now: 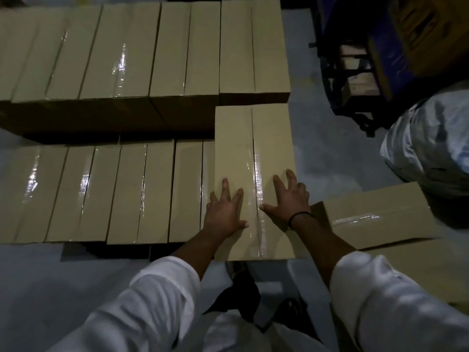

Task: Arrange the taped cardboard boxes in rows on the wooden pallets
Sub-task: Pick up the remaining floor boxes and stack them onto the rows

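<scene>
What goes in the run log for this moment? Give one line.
left hand: flat on box top | right hand: flat on box top | box: right end of near row, raised | far row: placed

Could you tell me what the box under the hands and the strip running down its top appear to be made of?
The box looks like plain tan cardboard with a matte finish: flat, dull flaps meeting at a centre seam. The strip along that seam seems to be clear glossy plastic tape, since it throws bright wrinkled reflections while the tan shows through. Both hands, left and right, rest flat on top.
</scene>
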